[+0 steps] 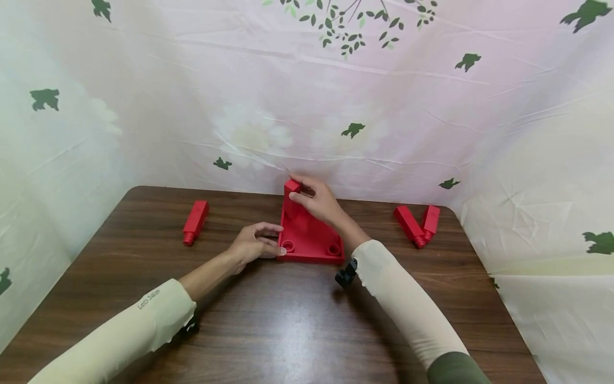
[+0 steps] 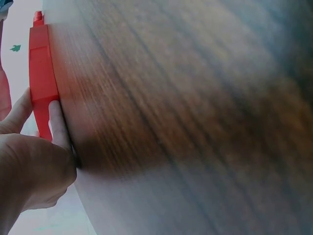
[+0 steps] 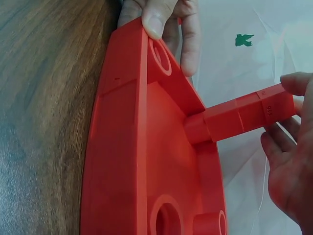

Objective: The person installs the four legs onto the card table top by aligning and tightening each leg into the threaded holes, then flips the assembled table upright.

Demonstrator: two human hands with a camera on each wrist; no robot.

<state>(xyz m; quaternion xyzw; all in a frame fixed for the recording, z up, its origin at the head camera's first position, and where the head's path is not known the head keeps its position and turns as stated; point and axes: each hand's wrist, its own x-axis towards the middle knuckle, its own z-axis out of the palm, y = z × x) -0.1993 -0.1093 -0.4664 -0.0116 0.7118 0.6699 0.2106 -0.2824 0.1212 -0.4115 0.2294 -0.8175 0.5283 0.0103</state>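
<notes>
A red square-sided leg (image 3: 239,117) stands upright at a far corner of a red shallow-rimmed panel (image 1: 309,258), its narrow end at a corner socket. My right hand (image 1: 320,201) grips the leg's upper end between thumb and fingers. At the panel's near left corner, my left hand (image 1: 253,242) holds the rim, thumb on the front edge and fingers along the left side. Two round sockets show at the near corners, the left one (image 1: 288,246) beside my left thumb and the right one (image 1: 333,249) uncovered. In the left wrist view, the panel's side (image 2: 43,68) lies flat against the tabletop.
Another red leg (image 1: 195,220) lies on the brown wooden table (image 1: 288,320) to the left. On the right, two more legs, one (image 1: 408,223) and another (image 1: 431,220), touch near their narrow ends. A patterned cloth (image 1: 297,106) hangs behind the table.
</notes>
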